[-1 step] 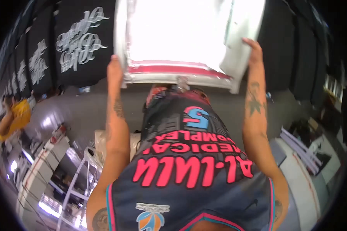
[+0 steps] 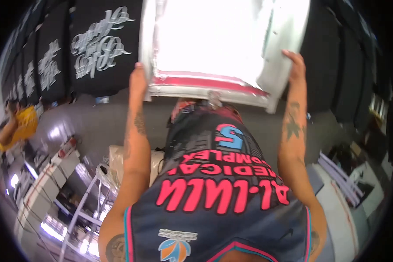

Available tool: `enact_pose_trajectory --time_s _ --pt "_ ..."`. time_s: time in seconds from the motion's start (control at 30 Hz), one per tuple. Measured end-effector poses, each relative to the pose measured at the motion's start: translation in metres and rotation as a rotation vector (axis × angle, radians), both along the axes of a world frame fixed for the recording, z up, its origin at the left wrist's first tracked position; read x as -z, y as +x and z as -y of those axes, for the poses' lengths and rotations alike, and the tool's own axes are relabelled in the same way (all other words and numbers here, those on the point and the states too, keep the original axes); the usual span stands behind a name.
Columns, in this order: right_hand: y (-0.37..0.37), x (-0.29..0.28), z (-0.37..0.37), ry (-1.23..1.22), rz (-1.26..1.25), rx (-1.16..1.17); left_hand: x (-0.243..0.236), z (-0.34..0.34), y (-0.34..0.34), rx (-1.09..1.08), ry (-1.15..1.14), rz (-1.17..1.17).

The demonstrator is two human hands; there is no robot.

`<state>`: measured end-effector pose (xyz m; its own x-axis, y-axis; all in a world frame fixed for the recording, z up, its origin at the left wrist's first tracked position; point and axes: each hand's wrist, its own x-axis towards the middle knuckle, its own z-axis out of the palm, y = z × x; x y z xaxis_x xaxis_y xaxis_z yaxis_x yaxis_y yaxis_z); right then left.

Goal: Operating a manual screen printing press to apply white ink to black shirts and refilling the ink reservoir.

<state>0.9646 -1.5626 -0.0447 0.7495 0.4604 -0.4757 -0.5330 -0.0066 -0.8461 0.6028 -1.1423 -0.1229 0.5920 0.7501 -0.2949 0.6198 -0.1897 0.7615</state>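
I hold a large white rectangular frame (image 2: pixel 147 48) up in front of me by its two sides. Its middle panel (image 2: pixel 209 35) glares bright white, with a red band (image 2: pixel 209 81) along the near edge and a small metal piece (image 2: pixel 214 98) at the centre of that edge. My left hand (image 2: pixel 138 78) grips the left side and my right hand (image 2: pixel 296 65) the right side, fingers bent onto the frame. Below it is my dark jersey (image 2: pixel 227 170) with pink and blue print.
Black panels (image 2: pixel 100 83) with white lettering line the left. A person (image 2: pixel 17 131) in yellow is at far left. An aluminium ladder (image 2: pixel 83 214), cables and a long bench (image 2: pixel 43 187) lie lower left. A pale bench (image 2: pixel 340 218) and long bars (image 2: pixel 340 174) are lower right.
The frame and both my hands sit slightly farther right in the view, with the frame's right corner a little lower. The surroundings have shifted slightly too; my grip looks the same.
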Motion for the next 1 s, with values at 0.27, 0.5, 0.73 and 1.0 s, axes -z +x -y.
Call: enact_pose_trajectory --time_s 0.27,0.5,0.73,1.0 --pt "0.082 -0.103 -0.167 -0.788 0.886 -0.660 -0.022 -0.034 0.039 -0.119 -0.830 0.093" --pt "0.072 0.022 -0.187 -1.064 1.629 -0.585 -0.063 -0.022 0.145 0.412 0.692 0.242" --pt "-0.094 -0.052 -0.100 -0.933 1.400 -0.563 -0.101 0.003 0.123 0.843 0.891 0.161" --pt "-0.168 -0.063 0.005 -0.934 1.340 -0.372 -0.148 0.067 0.023 0.822 0.653 0.080"
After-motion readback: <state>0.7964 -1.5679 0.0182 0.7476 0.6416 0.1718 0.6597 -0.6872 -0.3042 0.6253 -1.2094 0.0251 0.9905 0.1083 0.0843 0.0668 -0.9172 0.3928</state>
